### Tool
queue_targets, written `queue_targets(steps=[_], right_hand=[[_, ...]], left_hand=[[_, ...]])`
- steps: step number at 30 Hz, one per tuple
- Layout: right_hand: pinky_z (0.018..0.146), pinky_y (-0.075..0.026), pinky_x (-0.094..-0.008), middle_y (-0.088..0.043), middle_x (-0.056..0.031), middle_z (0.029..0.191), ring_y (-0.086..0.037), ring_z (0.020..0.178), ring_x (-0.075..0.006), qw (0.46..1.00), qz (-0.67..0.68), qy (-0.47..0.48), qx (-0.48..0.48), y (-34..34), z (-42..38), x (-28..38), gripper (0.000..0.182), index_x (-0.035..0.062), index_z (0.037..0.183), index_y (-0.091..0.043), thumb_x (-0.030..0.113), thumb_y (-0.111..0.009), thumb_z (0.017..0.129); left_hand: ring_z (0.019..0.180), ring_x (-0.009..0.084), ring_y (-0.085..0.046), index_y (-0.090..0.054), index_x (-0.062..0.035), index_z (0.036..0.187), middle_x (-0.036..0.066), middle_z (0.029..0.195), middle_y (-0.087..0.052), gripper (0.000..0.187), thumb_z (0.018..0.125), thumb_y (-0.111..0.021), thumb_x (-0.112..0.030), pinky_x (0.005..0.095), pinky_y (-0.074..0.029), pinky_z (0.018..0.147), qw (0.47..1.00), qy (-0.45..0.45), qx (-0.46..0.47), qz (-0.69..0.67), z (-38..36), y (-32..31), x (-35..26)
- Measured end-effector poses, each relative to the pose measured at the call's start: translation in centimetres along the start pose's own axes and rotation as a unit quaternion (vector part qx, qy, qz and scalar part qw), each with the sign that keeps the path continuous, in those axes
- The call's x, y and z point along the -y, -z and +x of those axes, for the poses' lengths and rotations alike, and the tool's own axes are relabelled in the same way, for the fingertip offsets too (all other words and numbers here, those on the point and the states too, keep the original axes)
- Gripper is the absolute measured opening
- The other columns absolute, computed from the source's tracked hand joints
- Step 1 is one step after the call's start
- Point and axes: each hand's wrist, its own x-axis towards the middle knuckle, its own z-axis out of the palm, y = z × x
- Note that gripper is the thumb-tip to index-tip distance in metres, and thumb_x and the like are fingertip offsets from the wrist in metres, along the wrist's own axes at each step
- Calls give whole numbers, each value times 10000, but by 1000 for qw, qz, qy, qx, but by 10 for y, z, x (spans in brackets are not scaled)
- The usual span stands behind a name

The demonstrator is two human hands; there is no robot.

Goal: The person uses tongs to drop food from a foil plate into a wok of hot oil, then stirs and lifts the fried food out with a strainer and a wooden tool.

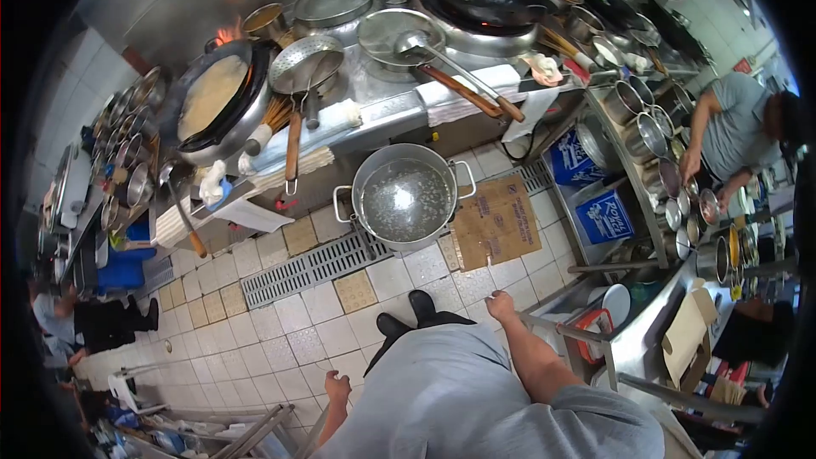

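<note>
My left hand (337,386) hangs beside my body, fingers loosely bent and apart, with nothing visible in it. My right hand (501,305) is held out to the right over the floor tiles, its fingers curled together; a tiny pale spot shows at the fingertips, too small to name. Neither hand touches the large two-handled metal pot (405,154), which stands on the floor before my boots (393,325) and contains clear, bubbly liquid. A flattened cardboard sheet (497,225) lies right of the pot.
A stove counter runs ahead with a flaming wok (255,119), a perforated strainer (306,59) and a ladle (463,72). A floor drain grate (306,270) lies left of the pot. A co-worker (739,127) reaches over pans at right; another person (102,323) is far left.
</note>
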Motion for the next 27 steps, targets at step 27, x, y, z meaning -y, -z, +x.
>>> queue_targets(steps=[27], right_hand=[[833, -454, -438, -592, -267, 993, -566, 975, -383, 978, -17, 208, 11, 150, 330, 334, 441, -31, 929, -613, 389, -545, 818]], left_hand=[[668, 250, -616, -577, 28, 948, 191, 779, -631, 298, 697, -659, -110, 339, -494, 604, 945, 298, -73, -113, -211, -178, -96]])
